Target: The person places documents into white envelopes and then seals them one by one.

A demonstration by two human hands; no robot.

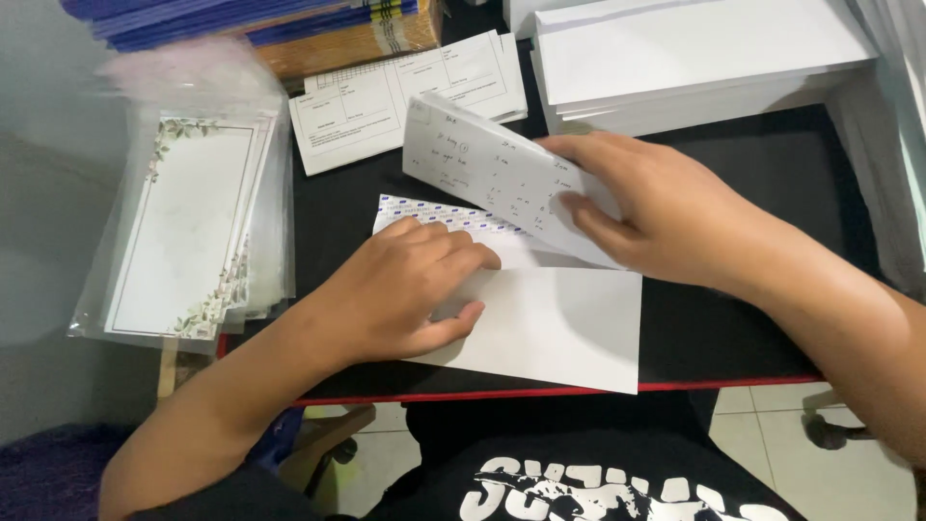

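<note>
Two hands share one job here. My left hand [410, 289] lies palm-down with fingers curled, pinning the white envelope [559, 328] flat on the black tabletop [772, 174]; it presses rather than grips. The envelope's flap [434, 214], patterned blue inside, stands open at 12 o'clock from my knuckles. My right hand [656, 207], at 2 o'clock from the left, pinches a folded sheet of paper [492, 174] with handwriting on it, tilted with its lower edge near the envelope's mouth. I judge the step to be slipping the sheet in; that would call for lining its edge up with the opening while the left hand keeps the mouth steady. The envelope looks empty so far, though I cannot see inside.

Farther out: printed forms [386, 106] at 12 o'clock, a stack of white envelopes [694, 58] at 1 o'clock, clear sleeves holding floral-bordered cards [193, 232] at 9 o'clock, and blue-edged books [270, 19] at 11 o'clock.
</note>
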